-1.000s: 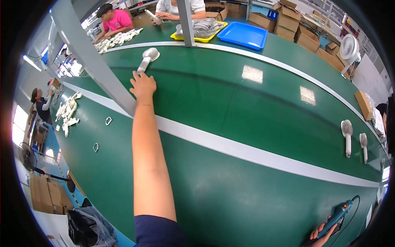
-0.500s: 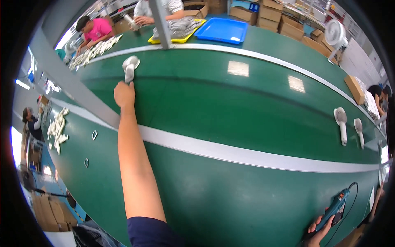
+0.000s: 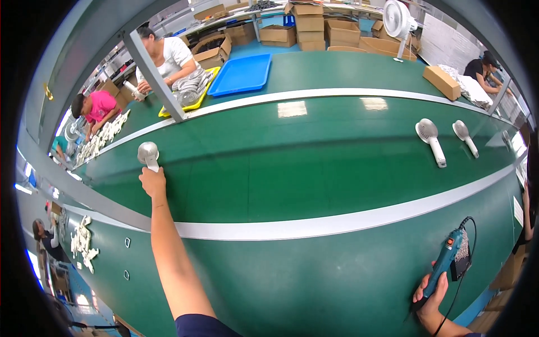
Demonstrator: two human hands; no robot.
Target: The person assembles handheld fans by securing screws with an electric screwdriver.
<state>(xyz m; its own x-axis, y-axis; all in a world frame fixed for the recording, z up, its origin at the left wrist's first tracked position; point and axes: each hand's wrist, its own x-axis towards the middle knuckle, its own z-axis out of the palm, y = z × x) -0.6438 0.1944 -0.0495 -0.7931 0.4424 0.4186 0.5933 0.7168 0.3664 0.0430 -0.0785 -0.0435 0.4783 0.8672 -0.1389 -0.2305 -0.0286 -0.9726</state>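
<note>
My left hand (image 3: 151,182) reaches far out over the green conveyor belt (image 3: 314,174) and grips the handle of a white hand-held fan (image 3: 148,154) lying on the belt at the left. At the lower right, my right hand (image 3: 431,295) holds a blue electric screwdriver (image 3: 444,263) with a black cord, tip down, over the near green table edge.
Two more white hand-held fans (image 3: 431,139) (image 3: 465,135) lie on the belt at the right. Across the belt sit a blue tray (image 3: 242,74), a yellow tray (image 3: 193,90) of parts, cardboard boxes (image 3: 314,25) and other people at work. A grey post (image 3: 154,76) rises at the left.
The view has swung to the left, so the two fans at the right show closer to the middle. My left hand has closed on the fan's handle; my right hand still holds the screwdriver.
</note>
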